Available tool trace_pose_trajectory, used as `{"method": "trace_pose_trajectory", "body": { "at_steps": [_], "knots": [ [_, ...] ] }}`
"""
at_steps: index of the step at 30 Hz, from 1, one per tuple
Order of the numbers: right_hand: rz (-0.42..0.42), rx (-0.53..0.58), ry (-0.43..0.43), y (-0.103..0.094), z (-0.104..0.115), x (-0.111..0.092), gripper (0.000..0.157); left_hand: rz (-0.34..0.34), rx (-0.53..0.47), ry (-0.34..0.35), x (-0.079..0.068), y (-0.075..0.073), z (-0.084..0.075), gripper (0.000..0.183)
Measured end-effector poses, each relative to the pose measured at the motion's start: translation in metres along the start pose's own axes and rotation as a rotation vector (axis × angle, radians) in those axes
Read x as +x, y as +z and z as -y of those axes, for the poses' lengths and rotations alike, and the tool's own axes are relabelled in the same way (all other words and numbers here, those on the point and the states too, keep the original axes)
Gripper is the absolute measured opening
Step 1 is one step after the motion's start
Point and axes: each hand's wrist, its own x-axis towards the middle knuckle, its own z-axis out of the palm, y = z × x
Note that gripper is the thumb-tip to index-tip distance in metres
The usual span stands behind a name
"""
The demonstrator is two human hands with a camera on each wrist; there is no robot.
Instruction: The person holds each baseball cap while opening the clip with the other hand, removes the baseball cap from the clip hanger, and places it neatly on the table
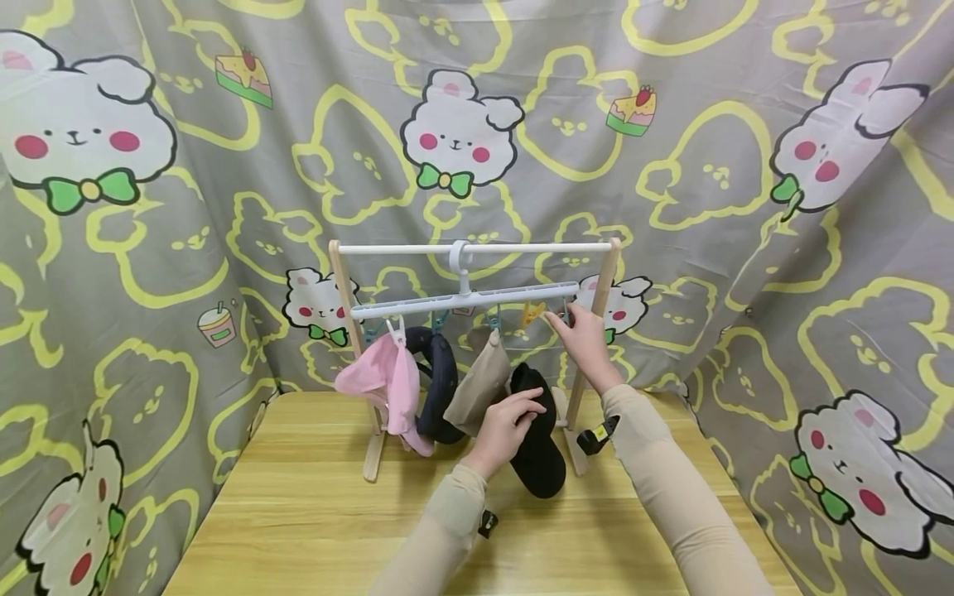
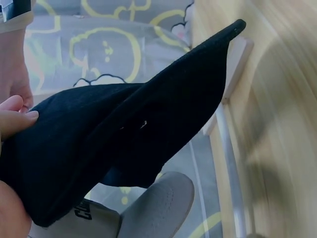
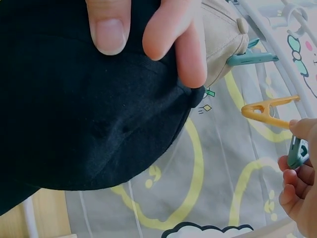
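My left hand (image 1: 501,430) grips a black baseball cap (image 1: 542,459) by its crown below the right part of the hanger. The cap's brim points downward in the head view. Up at the hanger's right end, my right hand (image 1: 587,338) pinches a dark green clothespin (image 3: 295,152) between thumb and fingers. Beside that hand hangs a yellow clothespin (image 3: 265,113) with nothing in it. The cap's top button lies a short way from both clothespins in the right wrist view. Left of the black cap, a beige cap (image 1: 477,385) hangs from a teal clothespin (image 3: 252,58).
A pink cap (image 1: 380,372) and a dark navy cap (image 1: 440,385) hang farther left on the pale blue clip hanger (image 1: 417,305). Its hook sits on the white rod (image 1: 537,247) of a wooden stand (image 1: 605,277). The stand rests on a wood-grain table (image 1: 298,513), with patterned curtains around.
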Motion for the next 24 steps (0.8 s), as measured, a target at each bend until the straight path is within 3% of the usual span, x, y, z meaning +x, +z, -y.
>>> {"method": "trace_pose_trajectory", "body": {
  "at_steps": [13,21,24],
  "knots": [
    [-0.015,-0.024,-0.019,-0.002,0.0,0.002,0.027,-0.016,0.007,0.033,-0.008,-0.005,-0.006,0.015],
    [0.025,-0.075,-0.017,-0.005,-0.006,0.003,0.029,-0.008,-0.035,-0.029,-0.019,-0.008,-0.01,0.014],
    [0.031,-0.083,-0.025,-0.006,-0.006,0.002,0.029,-0.036,-0.039,-0.016,-0.025,-0.009,-0.01,0.014]
  ]
}}
